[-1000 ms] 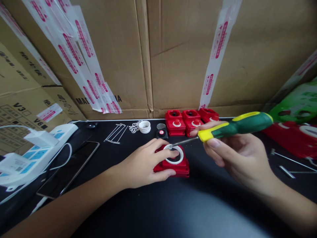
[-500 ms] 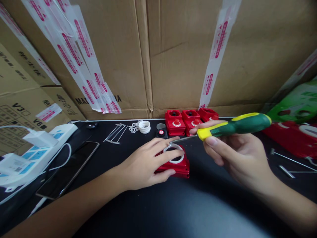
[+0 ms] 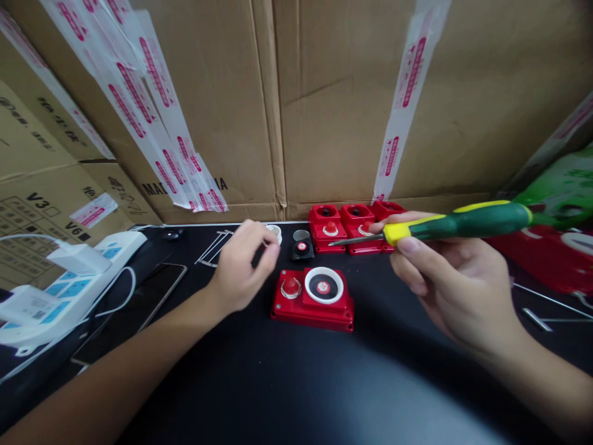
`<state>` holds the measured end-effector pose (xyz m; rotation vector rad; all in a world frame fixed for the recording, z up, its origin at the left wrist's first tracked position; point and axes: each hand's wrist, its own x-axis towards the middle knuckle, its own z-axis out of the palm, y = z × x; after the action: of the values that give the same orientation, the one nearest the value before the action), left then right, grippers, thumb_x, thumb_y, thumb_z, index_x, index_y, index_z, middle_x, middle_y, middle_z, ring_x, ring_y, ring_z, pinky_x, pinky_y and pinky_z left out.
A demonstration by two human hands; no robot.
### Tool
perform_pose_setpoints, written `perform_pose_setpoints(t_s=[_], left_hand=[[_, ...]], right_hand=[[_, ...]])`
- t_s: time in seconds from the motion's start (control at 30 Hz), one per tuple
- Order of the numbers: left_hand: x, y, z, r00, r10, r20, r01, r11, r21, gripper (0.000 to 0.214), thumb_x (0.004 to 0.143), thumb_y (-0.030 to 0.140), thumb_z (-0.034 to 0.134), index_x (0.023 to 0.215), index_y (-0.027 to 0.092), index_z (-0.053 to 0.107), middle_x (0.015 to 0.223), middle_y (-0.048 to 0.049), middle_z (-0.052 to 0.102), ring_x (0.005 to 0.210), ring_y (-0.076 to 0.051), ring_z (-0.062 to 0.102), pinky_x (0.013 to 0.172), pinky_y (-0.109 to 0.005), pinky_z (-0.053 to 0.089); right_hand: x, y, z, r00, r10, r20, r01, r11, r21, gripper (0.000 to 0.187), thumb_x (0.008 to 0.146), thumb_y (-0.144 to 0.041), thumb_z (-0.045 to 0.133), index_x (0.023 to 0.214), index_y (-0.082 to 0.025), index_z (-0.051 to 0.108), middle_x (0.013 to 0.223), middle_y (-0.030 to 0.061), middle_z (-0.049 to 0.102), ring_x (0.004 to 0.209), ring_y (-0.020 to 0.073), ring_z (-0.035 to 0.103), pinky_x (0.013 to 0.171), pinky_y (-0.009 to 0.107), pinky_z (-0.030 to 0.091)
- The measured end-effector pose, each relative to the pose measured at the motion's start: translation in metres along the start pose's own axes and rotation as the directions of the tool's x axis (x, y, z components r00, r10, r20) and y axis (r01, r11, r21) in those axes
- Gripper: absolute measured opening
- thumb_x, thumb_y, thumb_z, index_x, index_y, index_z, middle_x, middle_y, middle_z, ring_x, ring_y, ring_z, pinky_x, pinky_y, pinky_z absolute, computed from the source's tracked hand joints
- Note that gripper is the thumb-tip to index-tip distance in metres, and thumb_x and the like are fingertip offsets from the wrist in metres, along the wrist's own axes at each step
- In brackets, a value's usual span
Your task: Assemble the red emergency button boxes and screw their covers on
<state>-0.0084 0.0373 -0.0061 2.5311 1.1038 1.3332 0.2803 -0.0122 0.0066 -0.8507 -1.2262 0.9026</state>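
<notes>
In the head view a red alarm box [image 3: 310, 316] lies on the black table. It has a red knob [image 3: 291, 287] on the left and a white ring [image 3: 340, 288] around a dark round recess with a red-and-white label. My right hand [image 3: 456, 281] grips a green-and-yellow screwdriver [image 3: 477, 224], its metal tip pointing left above and behind the box. Left of the box, my left hand [image 3: 243, 266] hovers beside a white ring stack [image 3: 275, 231] with fingers curled together. Whatever its fingertips hold, if anything, is hidden.
More red boxes [image 3: 328, 230] stand along the cardboard [image 3: 324, 123] at the back. A black square piece [image 3: 302, 248] sits before them. Metal rods [image 3: 208, 247], a phone [image 3: 134, 312] and a power strip [image 3: 69, 290] lie left; a red bag [image 3: 542, 262] is at right.
My left hand has left the red box and moved up and left toward the white rings, its fingers curling. The screwdriver has moved right, its tip away from the ring.
</notes>
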Motion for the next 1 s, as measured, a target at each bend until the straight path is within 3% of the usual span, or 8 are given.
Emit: perform_pose_setpoints(t_s=[0.07, 0.17, 0.33, 0.53, 0.63, 0.77, 0.87, 1.0], left_hand=[[0.003, -0.016, -0.004, 0.993, -0.112, -0.031, 0.113, 0.992, 0.047, 0.026, 0.109, 0.030, 0.045, 0.088, 0.020, 0.057, 0.083, -0.0019, 0.061, 0.077, -0.018, 0.057, 0.075, -0.035, 0.045], [0.006, -0.037, -0.006, 0.987, -0.150, 0.052, 0.146, 0.986, 0.074, 0.029, 0.110, 0.034, 0.045, 0.088, 0.020, 0.056, 0.078, 0.0004, 0.057, 0.071, -0.017, 0.054, 0.070, -0.033, 0.041], [0.008, -0.057, 0.000, 0.972, -0.129, 0.197, 0.108, 0.988, 0.114, 0.028, 0.110, 0.036, 0.047, 0.093, 0.020, 0.061, 0.085, -0.0012, 0.060, 0.082, -0.020, 0.057, 0.078, -0.034, 0.042], [0.011, -0.067, 0.007, 0.973, -0.147, 0.178, 0.122, 0.982, 0.144, 0.026, 0.110, 0.033, 0.043, 0.106, 0.020, 0.065, 0.098, -0.0047, 0.066, 0.094, -0.023, 0.058, 0.087, -0.038, 0.044], [0.011, -0.061, 0.002, 0.977, -0.158, 0.146, 0.136, 0.980, 0.147, 0.027, 0.110, 0.034, 0.043, 0.108, 0.019, 0.066, 0.101, -0.0058, 0.065, 0.095, -0.024, 0.058, 0.088, -0.039, 0.045], [0.011, -0.035, -0.007, 0.979, -0.128, 0.158, 0.115, 0.989, 0.091, 0.027, 0.109, 0.035, 0.044, 0.105, 0.018, 0.065, 0.099, -0.0060, 0.064, 0.091, -0.022, 0.060, 0.083, -0.036, 0.048], [0.008, -0.009, -0.008, 0.958, 0.013, 0.286, -0.003, 0.999, -0.036, 0.020, 0.107, 0.031, 0.049, 0.109, 0.018, 0.065, 0.106, -0.0079, 0.066, 0.096, -0.022, 0.062, 0.085, -0.036, 0.051], [0.003, 0.015, -0.006, 0.875, 0.143, 0.462, -0.101, 0.988, -0.116, 0.025, 0.101, 0.029, 0.061, 0.124, 0.019, 0.063, 0.125, -0.0112, 0.066, 0.119, -0.027, 0.060, 0.106, -0.042, 0.049]], right_hand=[[-0.001, 0.000, 0.000, 1.000, 0.002, 0.011, -0.002, 1.000, -0.007, 0.012, 0.095, -0.030, 0.081, 0.106, -0.026, 0.079, 0.072, -0.0027, 0.061, 0.050, 0.0089, 0.042, 0.047, 0.031, 0.032], [-0.002, -0.001, 0.002, 0.999, 0.001, 0.034, 0.000, 1.000, -0.015, 0.011, 0.095, -0.030, 0.080, 0.105, -0.026, 0.079, 0.074, -0.0029, 0.062, 0.050, 0.0081, 0.044, 0.046, 0.029, 0.032], [-0.003, -0.002, 0.002, 0.998, -0.015, 0.053, 0.015, 1.000, 0.001, 0.014, 0.096, -0.029, 0.080, 0.109, -0.026, 0.079, 0.074, -0.0044, 0.061, 0.050, 0.0068, 0.045, 0.045, 0.026, 0.034], [-0.003, -0.004, 0.000, 0.994, -0.019, 0.111, 0.020, 1.000, -0.013, 0.020, 0.095, -0.034, 0.080, 0.113, -0.025, 0.079, 0.073, -0.0042, 0.062, 0.051, 0.0068, 0.045, 0.044, 0.023, 0.040], [-0.003, -0.006, 0.001, 0.993, -0.018, 0.117, 0.020, 1.000, -0.012, 0.021, 0.093, -0.034, 0.081, 0.112, -0.024, 0.079, 0.069, -0.0052, 0.058, 0.050, 0.0080, 0.045, 0.042, 0.022, 0.040], [-0.002, -0.008, 0.001, 0.992, -0.015, 0.128, 0.015, 1.000, -0.003, 0.020, 0.096, -0.035, 0.078, 0.114, -0.025, 0.077, 0.078, -0.0036, 0.063, 0.050, 0.0074, 0.046, 0.044, 0.024, 0.042], [-0.002, -0.009, 0.001, 0.992, -0.017, 0.125, 0.018, 1.000, -0.012, 0.017, 0.099, -0.038, 0.074, 0.112, -0.026, 0.075, 0.075, -0.0043, 0.061, 0.050, 0.0081, 0.048, 0.046, 0.025, 0.041], [-0.003, -0.009, 0.001, 0.992, -0.012, 0.125, 0.019, 0.998, -0.052, 0.017, 0.101, -0.043, 0.070, 0.105, -0.026, 0.071, 0.070, -0.0054, 0.056, 0.049, 0.0083, 0.048, 0.047, 0.025, 0.040]])
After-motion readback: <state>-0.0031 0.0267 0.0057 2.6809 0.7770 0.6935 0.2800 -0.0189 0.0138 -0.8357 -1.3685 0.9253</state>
